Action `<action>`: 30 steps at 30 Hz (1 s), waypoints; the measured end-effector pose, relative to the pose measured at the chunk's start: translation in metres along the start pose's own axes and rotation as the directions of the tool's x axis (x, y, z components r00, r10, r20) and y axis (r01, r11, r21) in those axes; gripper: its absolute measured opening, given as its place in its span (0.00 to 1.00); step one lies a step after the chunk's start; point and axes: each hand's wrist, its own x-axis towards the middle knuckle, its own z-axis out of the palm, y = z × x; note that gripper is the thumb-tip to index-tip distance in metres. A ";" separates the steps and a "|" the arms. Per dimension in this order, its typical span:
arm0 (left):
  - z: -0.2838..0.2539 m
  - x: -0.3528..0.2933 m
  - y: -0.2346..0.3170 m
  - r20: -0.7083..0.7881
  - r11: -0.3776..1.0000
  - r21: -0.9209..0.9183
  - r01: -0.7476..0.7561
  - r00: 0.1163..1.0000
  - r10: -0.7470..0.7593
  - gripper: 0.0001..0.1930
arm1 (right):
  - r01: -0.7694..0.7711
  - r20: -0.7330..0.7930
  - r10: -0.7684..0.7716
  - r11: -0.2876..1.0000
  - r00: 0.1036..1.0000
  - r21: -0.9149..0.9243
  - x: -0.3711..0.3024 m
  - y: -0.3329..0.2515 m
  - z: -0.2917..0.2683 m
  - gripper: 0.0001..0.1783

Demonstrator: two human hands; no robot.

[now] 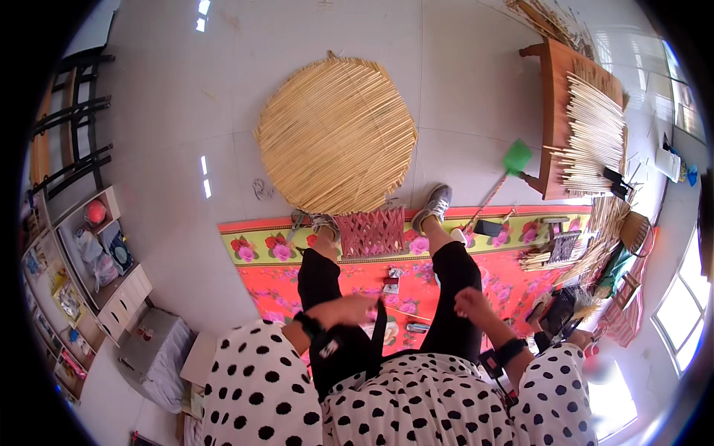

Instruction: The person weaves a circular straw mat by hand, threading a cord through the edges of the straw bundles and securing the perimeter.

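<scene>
My left hand (pixel 355 308) is over my lap, smeared by motion, so its fingers are unclear. Beside it hangs a black strap (pixel 380 328). My right hand (pixel 471 303) is held above my right thigh with its fingers curled in; whatever they hold, if anything, is hidden. Both wrists wear black bands. In front of my feet a large round mat of straw stalks (pixel 338 137) covers part of the tiled floor, touched by neither hand. A low stool with a red woven seat (pixel 371 233) stands between my shoes and the mat's near edge.
A red flowered carpet (pixel 260 281) lies under my legs. At right, a wooden bench (pixel 554 123) bears loose stalks (pixel 595 134); a green fly swatter (pixel 517 157) leans near it. A black flat case (pixel 489 228) rests on the carpet. Shelves (pixel 123 308) line the left.
</scene>
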 end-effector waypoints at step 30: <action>-0.055 0.131 -0.268 0.068 -0.267 -0.678 -0.685 0.303 -0.951 0.21 | -0.061 -0.040 0.089 0.892 0.995 0.448 0.354 -0.104 0.071 0.42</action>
